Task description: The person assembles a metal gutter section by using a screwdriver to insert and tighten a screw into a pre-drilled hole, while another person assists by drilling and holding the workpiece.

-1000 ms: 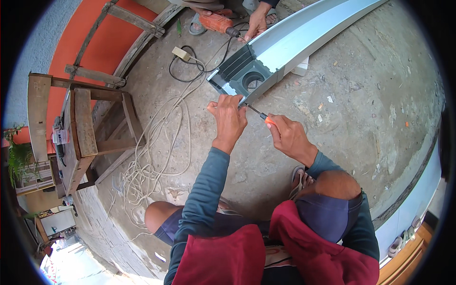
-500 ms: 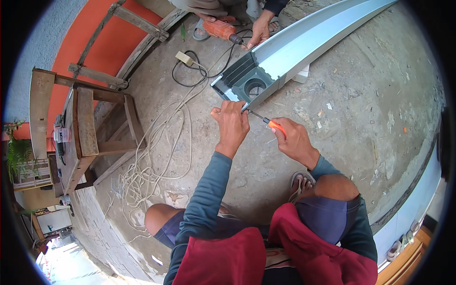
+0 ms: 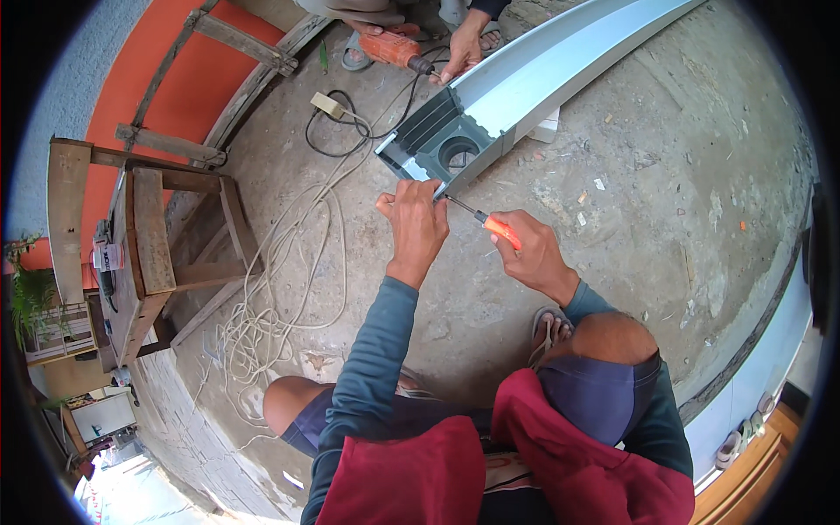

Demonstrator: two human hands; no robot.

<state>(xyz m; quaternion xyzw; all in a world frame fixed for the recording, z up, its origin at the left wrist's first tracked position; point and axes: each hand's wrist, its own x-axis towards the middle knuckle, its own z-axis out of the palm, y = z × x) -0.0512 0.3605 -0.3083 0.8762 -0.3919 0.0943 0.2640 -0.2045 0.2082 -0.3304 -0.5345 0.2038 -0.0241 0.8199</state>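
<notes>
A long pale gutter channel point(image 3: 547, 66) lies across the ground, with a grey outlet fitting point(image 3: 427, 122) at its near end. The fitting has a round hole. My left hand point(image 3: 416, 226) is closed on the near corner of the gutter end, its fingertips partly hidden over the edge. Wrapped in my right hand point(image 3: 535, 252) is the orange handle of a screwdriver point(image 3: 501, 231). Its thin shaft slants up and left, and the tip meets the gutter corner beside my left fingers. I cannot make out a screw there.
Across the gutter, another person's hand point(image 3: 464, 45) is by its edge, near an orange power drill point(image 3: 389, 50). A cable with a pale socket block point(image 3: 327, 106) and a tangled white cord point(image 3: 254, 328) lie on the concrete. A wooden bench point(image 3: 153, 232) stands at left.
The whole view has shifted slightly, so the gutter and both hands appear a little further left and up. Both hands keep their hold, and the screwdriver tip stays at the corner.
</notes>
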